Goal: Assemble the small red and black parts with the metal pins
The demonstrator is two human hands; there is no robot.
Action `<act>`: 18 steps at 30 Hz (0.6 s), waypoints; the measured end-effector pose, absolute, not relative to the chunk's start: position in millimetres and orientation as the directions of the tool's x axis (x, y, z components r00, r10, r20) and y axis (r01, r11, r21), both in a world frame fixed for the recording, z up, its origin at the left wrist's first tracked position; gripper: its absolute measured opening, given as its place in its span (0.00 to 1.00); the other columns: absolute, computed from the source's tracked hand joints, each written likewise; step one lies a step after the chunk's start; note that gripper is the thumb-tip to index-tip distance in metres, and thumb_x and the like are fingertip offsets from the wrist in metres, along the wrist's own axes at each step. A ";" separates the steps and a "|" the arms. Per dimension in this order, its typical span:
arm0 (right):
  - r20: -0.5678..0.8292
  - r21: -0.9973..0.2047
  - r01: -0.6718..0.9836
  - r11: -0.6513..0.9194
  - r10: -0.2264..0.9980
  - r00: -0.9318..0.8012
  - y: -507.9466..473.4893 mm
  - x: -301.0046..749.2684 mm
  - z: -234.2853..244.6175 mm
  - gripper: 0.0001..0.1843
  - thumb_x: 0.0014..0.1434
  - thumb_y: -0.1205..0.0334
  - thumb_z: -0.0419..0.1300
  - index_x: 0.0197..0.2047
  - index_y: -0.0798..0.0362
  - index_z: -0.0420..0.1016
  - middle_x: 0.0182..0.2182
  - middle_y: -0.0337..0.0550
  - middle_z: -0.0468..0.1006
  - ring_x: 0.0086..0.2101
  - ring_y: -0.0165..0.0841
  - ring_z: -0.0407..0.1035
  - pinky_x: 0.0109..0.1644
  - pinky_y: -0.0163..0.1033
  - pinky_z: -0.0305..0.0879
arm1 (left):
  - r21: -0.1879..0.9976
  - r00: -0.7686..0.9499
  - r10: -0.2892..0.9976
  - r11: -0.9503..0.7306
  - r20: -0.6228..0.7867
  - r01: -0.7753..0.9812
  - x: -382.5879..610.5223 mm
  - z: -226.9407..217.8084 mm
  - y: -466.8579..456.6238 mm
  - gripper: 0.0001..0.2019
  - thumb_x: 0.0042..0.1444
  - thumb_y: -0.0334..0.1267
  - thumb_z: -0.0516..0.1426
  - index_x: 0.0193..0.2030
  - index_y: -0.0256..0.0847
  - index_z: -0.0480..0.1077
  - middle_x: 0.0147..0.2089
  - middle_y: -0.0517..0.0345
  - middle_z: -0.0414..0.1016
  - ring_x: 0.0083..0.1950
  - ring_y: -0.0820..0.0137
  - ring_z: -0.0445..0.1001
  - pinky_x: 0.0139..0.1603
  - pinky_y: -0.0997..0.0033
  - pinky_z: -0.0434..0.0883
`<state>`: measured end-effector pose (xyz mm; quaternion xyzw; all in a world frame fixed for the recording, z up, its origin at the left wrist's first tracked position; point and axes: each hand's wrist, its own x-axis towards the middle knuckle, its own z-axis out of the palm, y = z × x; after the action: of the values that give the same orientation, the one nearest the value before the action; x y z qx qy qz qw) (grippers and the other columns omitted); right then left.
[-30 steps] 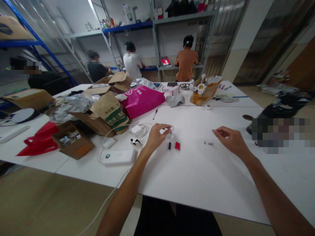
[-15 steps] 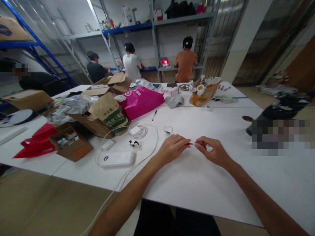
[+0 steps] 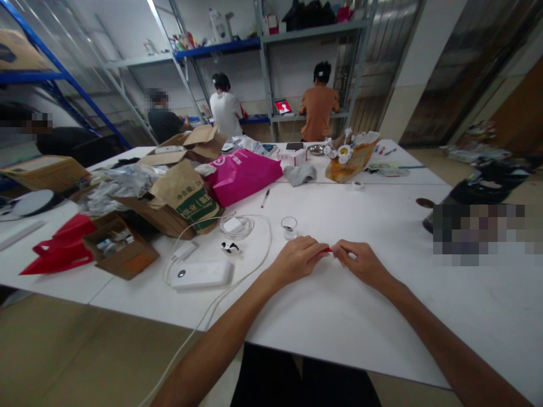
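Note:
My left hand (image 3: pixel 297 259) and my right hand (image 3: pixel 358 262) meet fingertip to fingertip over the white table (image 3: pixel 339 305). Both are pinched on a small red part (image 3: pixel 327 250) that shows only as a sliver between them. A small clear ring-shaped piece (image 3: pixel 289 225) lies on the table just beyond my left hand.
A white power bank (image 3: pixel 201 273) with a looping white cable (image 3: pixel 237 226) lies to the left. Brown boxes (image 3: pixel 121 251), a pink bag (image 3: pixel 241 172) and a red bag (image 3: pixel 59 251) crowd the left side. Three people sit at shelves at the back.
My left hand left the clear ring and moved right and nearer. My right hand came left. Both now pinch the red part together, closer than half a second ago.

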<state>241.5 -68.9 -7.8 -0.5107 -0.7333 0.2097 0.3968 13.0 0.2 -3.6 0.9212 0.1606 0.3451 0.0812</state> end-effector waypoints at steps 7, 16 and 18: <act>0.521 -0.603 0.618 0.505 0.836 -0.174 -68.1 242.1 -11.1 0.19 0.77 0.53 0.54 0.36 0.51 0.77 0.28 0.36 0.78 0.28 0.26 0.71 0.37 0.33 0.63 | 0.527 0.719 0.500 -0.821 0.483 0.218 12.9 3.1 -4.2 0.16 0.78 0.41 0.51 0.52 0.37 0.79 0.35 0.54 0.81 0.36 0.69 0.77 0.43 0.70 0.72; 0.529 -0.611 0.588 0.530 0.826 -0.195 -67.5 243.8 -12.9 0.13 0.76 0.59 0.58 0.39 0.50 0.80 0.30 0.33 0.81 0.30 0.25 0.76 0.42 0.31 0.67 | 0.765 0.722 0.634 -0.601 0.278 0.232 12.6 17.1 -8.1 0.19 0.76 0.42 0.52 0.45 0.35 0.81 0.28 0.60 0.73 0.28 0.75 0.66 0.33 0.75 0.62; 0.536 -0.608 0.586 0.536 0.821 -0.195 -68.6 243.1 -11.9 0.13 0.76 0.59 0.58 0.38 0.49 0.80 0.30 0.33 0.81 0.31 0.25 0.76 0.42 0.31 0.67 | 0.802 0.716 0.656 -0.549 0.238 0.237 12.3 17.5 -8.0 0.19 0.76 0.43 0.52 0.45 0.34 0.82 0.28 0.60 0.73 0.28 0.75 0.65 0.33 0.75 0.61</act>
<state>243.1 -68.6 -11.9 -0.4624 -0.7609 0.1353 0.4347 12.3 -8.0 17.5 0.8386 0.2662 0.2670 0.3932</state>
